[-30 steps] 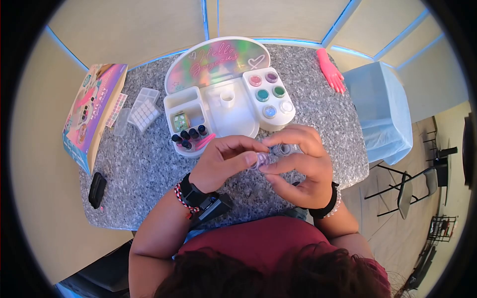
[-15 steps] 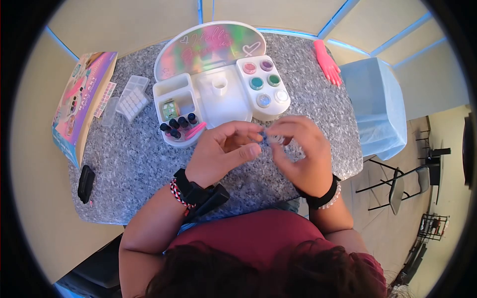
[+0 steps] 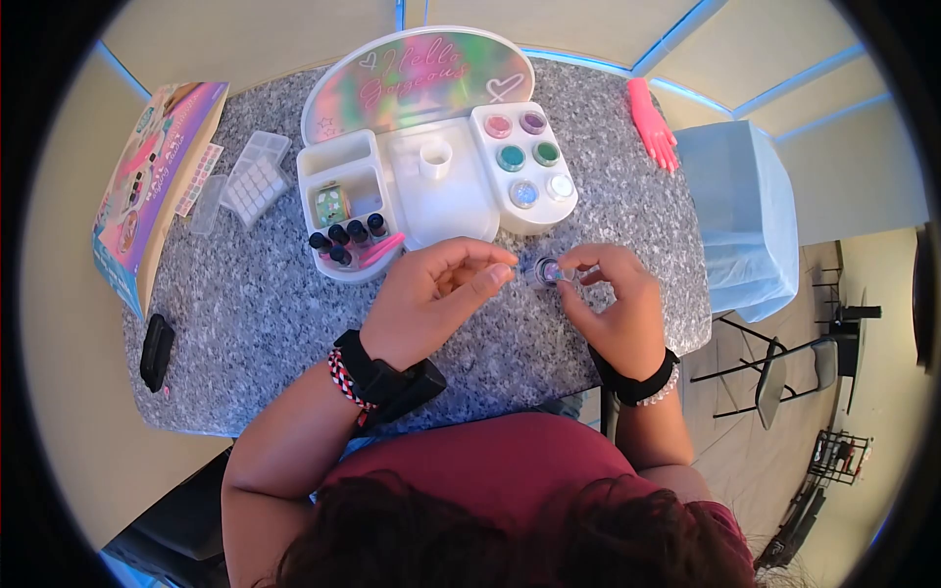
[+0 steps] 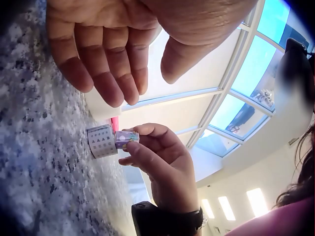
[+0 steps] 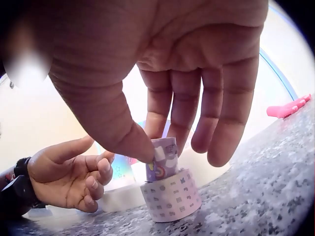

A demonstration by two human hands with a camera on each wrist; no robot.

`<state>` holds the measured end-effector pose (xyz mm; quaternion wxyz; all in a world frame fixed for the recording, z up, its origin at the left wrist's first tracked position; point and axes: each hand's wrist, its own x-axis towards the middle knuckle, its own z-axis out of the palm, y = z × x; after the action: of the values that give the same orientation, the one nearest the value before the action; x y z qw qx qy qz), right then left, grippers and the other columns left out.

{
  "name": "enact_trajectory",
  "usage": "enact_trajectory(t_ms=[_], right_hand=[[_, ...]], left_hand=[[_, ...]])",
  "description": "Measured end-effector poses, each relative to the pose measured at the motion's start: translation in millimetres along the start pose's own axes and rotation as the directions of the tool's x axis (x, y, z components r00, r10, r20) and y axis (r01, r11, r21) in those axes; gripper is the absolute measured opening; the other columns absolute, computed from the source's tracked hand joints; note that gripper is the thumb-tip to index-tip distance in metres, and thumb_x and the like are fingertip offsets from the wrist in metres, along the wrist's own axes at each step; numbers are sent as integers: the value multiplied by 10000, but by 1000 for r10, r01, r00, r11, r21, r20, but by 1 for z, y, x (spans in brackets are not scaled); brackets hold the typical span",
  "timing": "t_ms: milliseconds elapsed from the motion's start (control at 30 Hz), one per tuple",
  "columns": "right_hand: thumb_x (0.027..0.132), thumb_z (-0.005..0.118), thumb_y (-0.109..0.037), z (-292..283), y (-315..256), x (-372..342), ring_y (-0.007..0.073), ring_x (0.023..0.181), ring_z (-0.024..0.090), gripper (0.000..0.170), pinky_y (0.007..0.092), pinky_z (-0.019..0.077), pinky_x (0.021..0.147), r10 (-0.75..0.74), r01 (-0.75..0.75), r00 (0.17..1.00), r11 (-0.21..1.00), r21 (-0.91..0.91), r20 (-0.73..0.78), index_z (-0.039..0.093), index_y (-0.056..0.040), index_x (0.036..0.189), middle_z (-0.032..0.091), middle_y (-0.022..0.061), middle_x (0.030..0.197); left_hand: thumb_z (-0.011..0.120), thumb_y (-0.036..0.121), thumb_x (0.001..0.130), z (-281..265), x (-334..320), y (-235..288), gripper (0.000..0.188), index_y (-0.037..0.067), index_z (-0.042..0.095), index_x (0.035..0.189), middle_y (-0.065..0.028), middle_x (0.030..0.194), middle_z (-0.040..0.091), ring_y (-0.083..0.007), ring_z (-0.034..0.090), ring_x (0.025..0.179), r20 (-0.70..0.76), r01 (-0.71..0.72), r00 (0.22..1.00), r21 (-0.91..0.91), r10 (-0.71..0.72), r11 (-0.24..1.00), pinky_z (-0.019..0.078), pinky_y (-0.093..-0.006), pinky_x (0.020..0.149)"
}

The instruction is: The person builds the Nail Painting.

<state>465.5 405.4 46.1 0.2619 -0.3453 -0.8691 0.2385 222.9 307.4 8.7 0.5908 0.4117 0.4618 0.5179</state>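
A small purple roll of patterned tape (image 5: pixel 162 167) stands on a wider white roll with small grey prints (image 5: pixel 172 196), which rests on the speckled table. My right hand (image 3: pixel 627 304) pinches the purple roll between thumb and fingertips. To the left, my left hand (image 3: pixel 421 299) hovers over the table, its fingers relaxed and slightly bent, holding nothing. In the left wrist view its fingers (image 4: pixel 113 73) hang apart from both rolls. Just beyond the hands is a white nail art stand (image 3: pixel 446 211) with a shiny backboard.
The stand's left side holds black-capped bottles (image 3: pixel 358 230), pink tools (image 3: pixel 382 250) and a green patterned roll (image 3: pixel 331 204); its right side holds several glitter pots (image 3: pixel 524 193). A box (image 3: pixel 157 176), clear cases (image 3: pixel 257 186) and a black case (image 3: pixel 157 353) lie left. A pink model hand (image 3: pixel 651 127) lies at the far right.
My hands have drawn apart; the left fingers have come off the roll. The right hand has lowered the purple roll onto the white one. The head view has shifted slightly.
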Motion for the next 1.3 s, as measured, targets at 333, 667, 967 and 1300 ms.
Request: enact_trajectory(t_ms=[333,667,967,1300], right_hand=[[893,755,70,7,-4,0,277,1000,760,271,346,675,824,140,-135,990,974,184,-16,732,-28,1144,739,137,1129],[863,797,9,4,-6,0,383,1108,718,303,459,581,977,-87,89,996,994,-70,29,792,-88,1150,756,144,1174],[877,813,-7,6,-10,0,368,1089,731,309,444,593,949,-36,35,998,999,16,58,792,-81,1177,765,141,1160],[839,855,7,10,-13,3,334,1018,746,274,419,606,856,95,-106,993,981,161,75,795,-68,1095,784,109,1100]], left_hand=[[628,174,1146,0,0,2,294,-22,698,1353,-97,1239,757,-127,699,1120,-1,23,1000,29,-23,999,563,-308,1014],[640,183,1141,0,-1,3,290,-9,705,1348,-94,1241,764,-123,708,1136,4,39,999,46,-39,998,563,-302,1017],[691,237,1117,4,-3,2,435,10,621,1482,-112,1436,702,-192,682,1305,158,44,986,111,-61,993,532,-372,1142],[725,230,1095,4,-3,2,511,-1,572,1525,-140,1505,654,-229,654,1367,217,53,974,80,-69,995,518,-405,1173]])
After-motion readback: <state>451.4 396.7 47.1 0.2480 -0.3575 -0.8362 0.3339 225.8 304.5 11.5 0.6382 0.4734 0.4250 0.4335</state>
